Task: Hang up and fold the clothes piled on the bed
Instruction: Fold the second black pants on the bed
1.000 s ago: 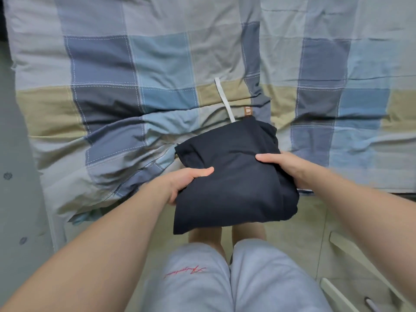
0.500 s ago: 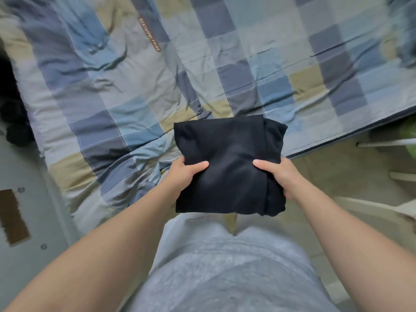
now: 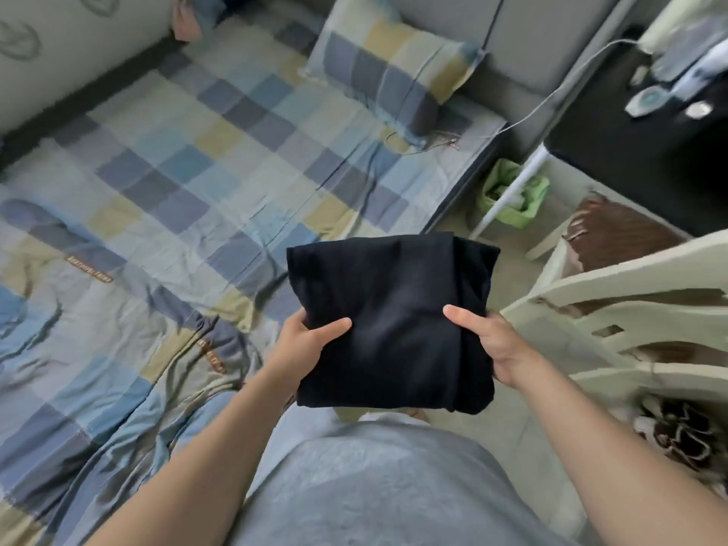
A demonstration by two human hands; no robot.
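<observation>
Garment (image 3: pixel 394 321), black and folded square, hangs in the air in front of my waist, clamped between my two hands, above the edge of the bed (image 3: pixel 177 191). My left hand (image 3: pixel 303 344) grips its left side, thumb laid flat on top, the other fingers tucked under the cloth. My right hand (image 3: pixel 488 344) grips the right side the same way, thumb on top. The hands are apart, with the fold between them. The checked bed lies to my left, a pillow (image 3: pixel 394 72) at its head. A pale chair (image 3: pixel 630 309) stands just to my right, a black desk (image 3: pixel 650 124) beyond it.
</observation>
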